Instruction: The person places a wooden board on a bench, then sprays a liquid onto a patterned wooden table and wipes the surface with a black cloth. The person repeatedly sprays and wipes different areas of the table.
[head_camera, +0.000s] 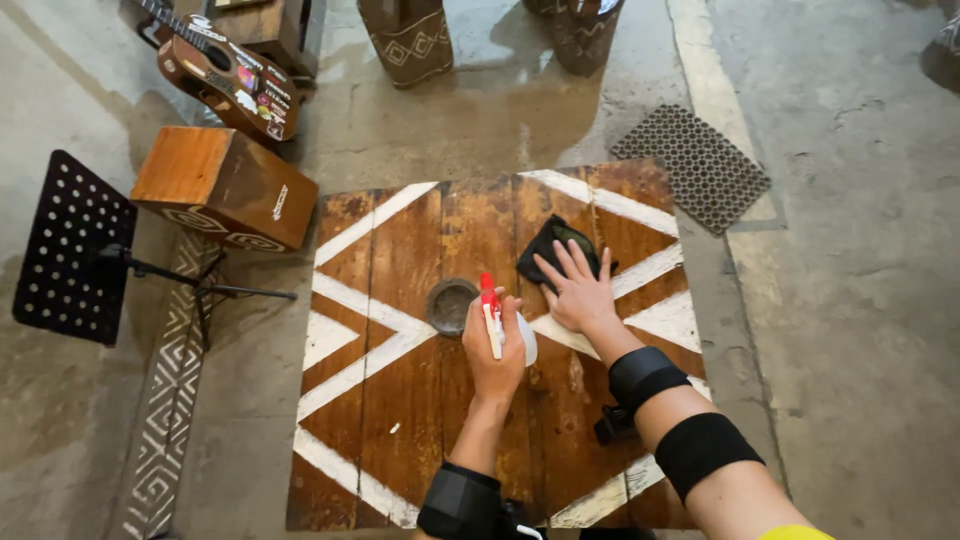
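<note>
Nearest the camera are two forearms, each fitted with black bands: one at the left wrist (460, 500), two on the right forearm (672, 415).

The left hand (493, 358) is closed around a spray bottle (502, 325). The bottle has a white body and a red trigger head; the fingers wrap the neck, and the nozzle points away from the person, over the table top.

The right hand (577, 290) lies flat with fingers spread. It grips nothing; the palm and fingers press down on a dark cloth (553, 247), which is bunched on the table just beyond the fingertips and partly under them.

Both hands are above a square wooden table (400, 400). Its brown planks carry white painted zigzag bands. A round recess (451, 304) sits near the table centre, just left of the spray bottle.

Left of the table stand a wooden box drum (225, 187) and a black perforated music stand (72, 248). Beyond these, a guitar (228, 78) leans at the upper left. A perforated mat (692, 166) lies on the concrete floor (860, 250) past the table's far right corner.
</note>
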